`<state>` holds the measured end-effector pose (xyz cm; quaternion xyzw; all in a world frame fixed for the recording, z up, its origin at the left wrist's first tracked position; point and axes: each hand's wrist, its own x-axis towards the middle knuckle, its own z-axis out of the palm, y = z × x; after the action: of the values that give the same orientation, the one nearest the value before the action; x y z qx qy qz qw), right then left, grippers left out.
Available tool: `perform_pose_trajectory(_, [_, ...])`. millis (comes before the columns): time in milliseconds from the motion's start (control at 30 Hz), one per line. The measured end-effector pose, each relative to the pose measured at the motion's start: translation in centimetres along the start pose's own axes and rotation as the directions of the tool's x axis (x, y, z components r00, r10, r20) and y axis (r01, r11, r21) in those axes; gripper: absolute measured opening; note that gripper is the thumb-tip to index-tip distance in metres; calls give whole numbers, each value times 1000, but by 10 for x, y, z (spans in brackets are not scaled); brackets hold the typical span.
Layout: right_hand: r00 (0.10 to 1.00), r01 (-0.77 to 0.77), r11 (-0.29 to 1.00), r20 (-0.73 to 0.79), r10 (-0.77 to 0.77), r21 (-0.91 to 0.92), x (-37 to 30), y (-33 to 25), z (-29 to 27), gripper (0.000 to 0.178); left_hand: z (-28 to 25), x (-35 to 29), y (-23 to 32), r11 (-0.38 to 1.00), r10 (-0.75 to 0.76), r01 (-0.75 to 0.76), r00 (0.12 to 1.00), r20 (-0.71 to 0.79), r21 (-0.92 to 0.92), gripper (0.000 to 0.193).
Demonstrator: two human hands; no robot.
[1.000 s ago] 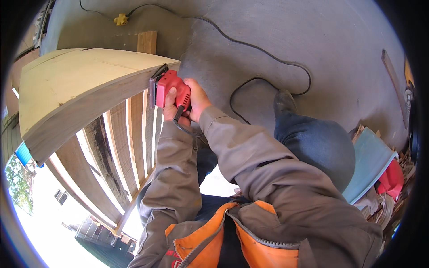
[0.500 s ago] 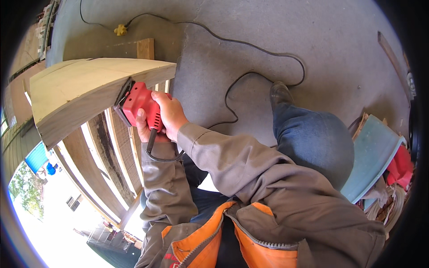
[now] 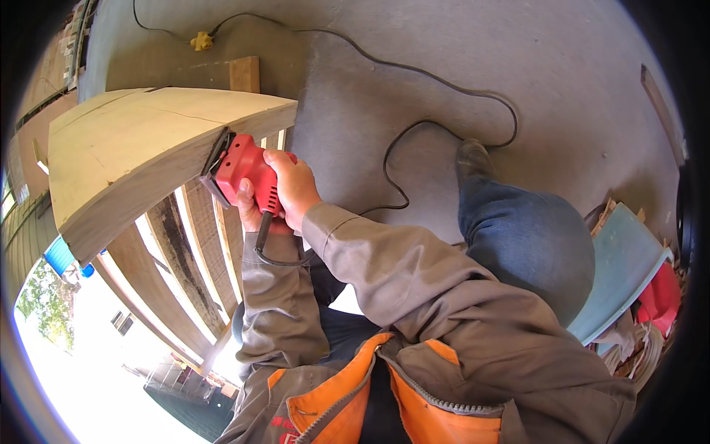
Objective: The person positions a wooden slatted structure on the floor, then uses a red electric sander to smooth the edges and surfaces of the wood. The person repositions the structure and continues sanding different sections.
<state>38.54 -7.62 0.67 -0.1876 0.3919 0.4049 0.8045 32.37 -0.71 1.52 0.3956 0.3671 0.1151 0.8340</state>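
Both of my hands are wrapped round a red electric sander (image 3: 244, 164). My right hand (image 3: 294, 186) closes over its body from the right. From below and to the left, my left hand (image 3: 255, 211) grips it near where the cord comes out. The sander's dark flat pad (image 3: 217, 166) rests against the front edge of a pale wooden panel (image 3: 140, 122), toward its right end. Slatted boards (image 3: 177, 244) stretch below that panel. Parts of my left fingers are hidden behind the tool.
The black cord (image 3: 399, 137) loops across the concrete floor to a yellow connector (image 3: 201, 41). A wood block (image 3: 244, 74) lies behind the panel. My bent knee (image 3: 529, 251) is at the right, beside a pale blue-green bin (image 3: 621, 266) and a red item (image 3: 660, 300).
The sander and both hands appear slightly farther right and lower in view. The whole scene has shifted a little the same way, and both hands keep their grip.
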Motion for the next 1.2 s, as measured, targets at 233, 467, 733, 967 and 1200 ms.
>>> perform_pose_trajectory(233, [990, -103, 995, -94, 101, -14, 30, 3, -15, 39, -10, 21, -18, 996, -90, 90, 996, -9, -11, 73])
perform_pose_trajectory(467, [972, -196, 981, -137, 192, -13, 61, 8, -36, 38, -46, 50, -42, 979, -202, 191, 963, -179, -78, 55])
perform_pose_trajectory(733, [955, -195, 981, -226, 193, 12, 101, 17, -53, 35, -68, 75, -62, 973, -219, 230, 945, -244, 19, 54])
perform_pose_trajectory(967, [962, -192, 981, -193, 192, 19, 134, 11, -74, 35, -68, 100, -82, 961, -274, 275, 926, -259, -36, 48])
perform_pose_trajectory(1200, [951, -254, 967, -190, 245, -22, 161, -9, -83, 35, -69, 126, -101, 941, -331, 335, 893, -306, -39, 46])
